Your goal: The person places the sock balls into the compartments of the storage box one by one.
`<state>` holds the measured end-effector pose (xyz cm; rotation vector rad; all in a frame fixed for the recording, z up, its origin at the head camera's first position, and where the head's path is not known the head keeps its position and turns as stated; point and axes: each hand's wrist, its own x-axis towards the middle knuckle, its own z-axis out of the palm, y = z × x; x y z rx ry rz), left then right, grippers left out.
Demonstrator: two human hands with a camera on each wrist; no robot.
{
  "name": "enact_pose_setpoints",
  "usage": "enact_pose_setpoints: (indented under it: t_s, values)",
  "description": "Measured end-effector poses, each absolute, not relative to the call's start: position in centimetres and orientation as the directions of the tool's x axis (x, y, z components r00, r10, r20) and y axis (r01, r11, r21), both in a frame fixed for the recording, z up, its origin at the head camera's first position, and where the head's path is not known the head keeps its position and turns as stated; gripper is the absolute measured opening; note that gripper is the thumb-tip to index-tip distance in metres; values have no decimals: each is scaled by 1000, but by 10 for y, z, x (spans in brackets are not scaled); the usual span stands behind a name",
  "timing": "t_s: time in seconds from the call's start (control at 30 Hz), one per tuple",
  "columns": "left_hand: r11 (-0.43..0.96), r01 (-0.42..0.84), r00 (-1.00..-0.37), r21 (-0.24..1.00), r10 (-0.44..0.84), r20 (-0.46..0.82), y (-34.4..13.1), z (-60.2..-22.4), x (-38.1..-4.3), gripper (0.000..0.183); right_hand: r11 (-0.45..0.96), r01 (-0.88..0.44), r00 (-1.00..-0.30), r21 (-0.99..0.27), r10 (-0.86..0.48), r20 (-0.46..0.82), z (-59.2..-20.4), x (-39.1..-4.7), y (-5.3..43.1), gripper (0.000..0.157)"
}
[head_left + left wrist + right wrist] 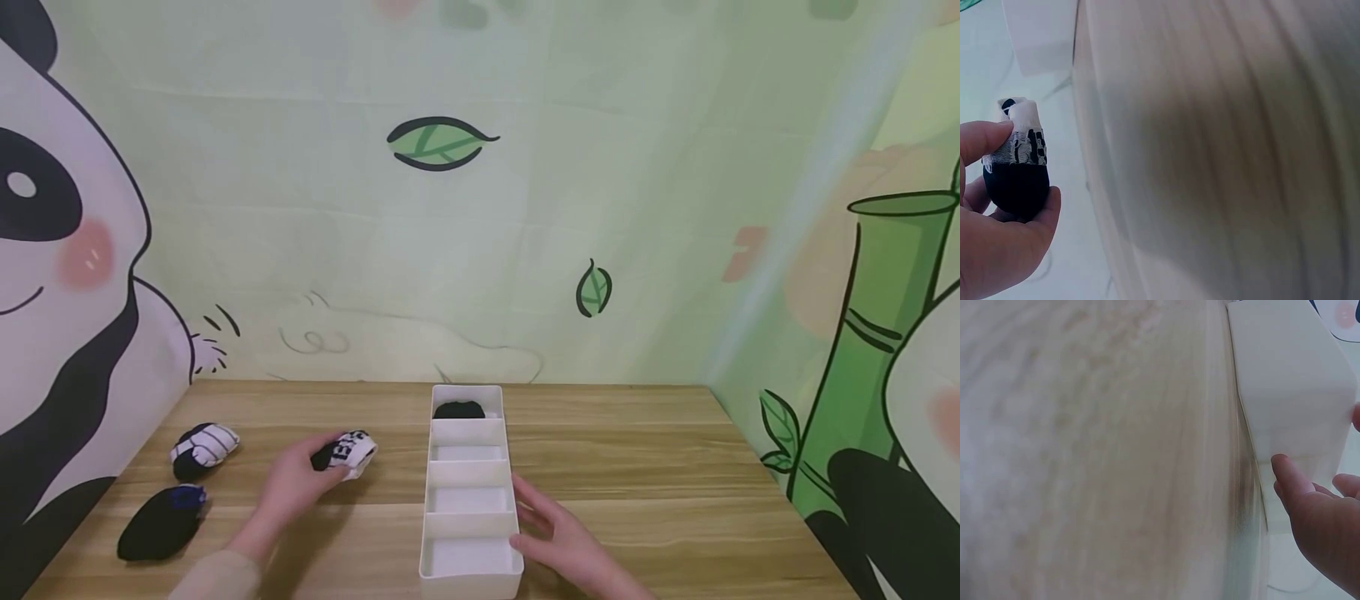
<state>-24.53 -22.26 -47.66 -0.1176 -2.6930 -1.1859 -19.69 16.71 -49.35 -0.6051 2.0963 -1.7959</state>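
Observation:
My left hand grips a rolled sock, black at one end and white with black lettering at the other. In the left wrist view the thumb and fingers pinch this sock bundle, held up off the table. A long white divided box stands to its right. My right hand rests against the box's right side with fingers and thumb extended; the right wrist view shows the thumb along the white wall. A black rolled sock sits in the box's far compartment.
On the left of the wooden table lie a white-and-black striped rolled sock and a black rolled sock with a blue patch. Behind the table's far edge hangs a printed backdrop with pandas and bamboo.

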Motion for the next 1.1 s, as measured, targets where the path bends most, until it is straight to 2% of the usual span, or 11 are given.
enact_pose_setpoints:
  t_s: [0.5, 1.1]
  values:
    - [601, 121, -984, 790, -33, 176, -183, -459, -254, 54, 118, -131, -861, -984, -505, 54, -495, -196, 168, 76]
    - [504, 239, -959, 830, -11, 282, -132, -446, -264, 52, 94, -153, -854, -984, -513, 84, -496, -197, 168, 76]
